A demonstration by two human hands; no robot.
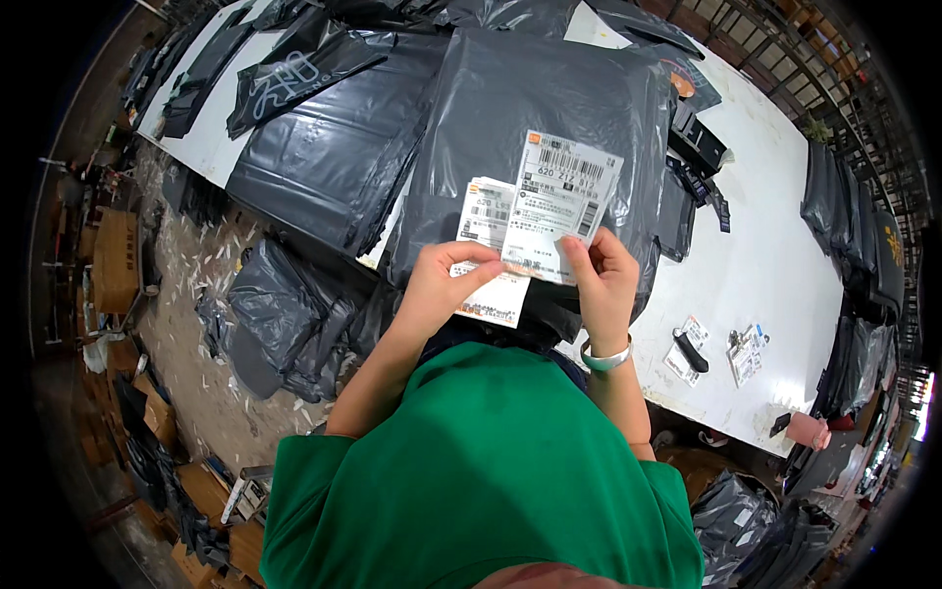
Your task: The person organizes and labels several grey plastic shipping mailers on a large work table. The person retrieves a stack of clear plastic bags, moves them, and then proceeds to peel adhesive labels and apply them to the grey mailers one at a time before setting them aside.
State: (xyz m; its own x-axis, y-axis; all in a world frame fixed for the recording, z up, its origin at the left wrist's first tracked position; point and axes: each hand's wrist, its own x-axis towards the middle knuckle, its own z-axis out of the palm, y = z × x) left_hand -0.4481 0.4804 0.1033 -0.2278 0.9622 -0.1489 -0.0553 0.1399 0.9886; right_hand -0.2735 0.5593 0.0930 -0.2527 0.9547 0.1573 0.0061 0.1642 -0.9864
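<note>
Between my two hands is a white shipping label (559, 196) with barcodes and print, held over a large dark grey plastic mailing bag (491, 108). My right hand (603, 280) pinches its lower right corner, thumb on top. At its lower left corner, the fingertips of my left hand (446, 280) are closed on the edge. Beneath it lies a second label or small stack of labels (483, 211), partly covered by the upper label and my left hand; its lower part shows below my fingers.
Stacked dark bags (324, 147) lie left on the white table (756, 196). To the right are more labels (748, 353), a black cutter-like object (691, 351), black boxes (697, 142) and a pink cup-shaped thing (809, 430). Filled grey bags (285, 314) sit on the littered floor (196, 363).
</note>
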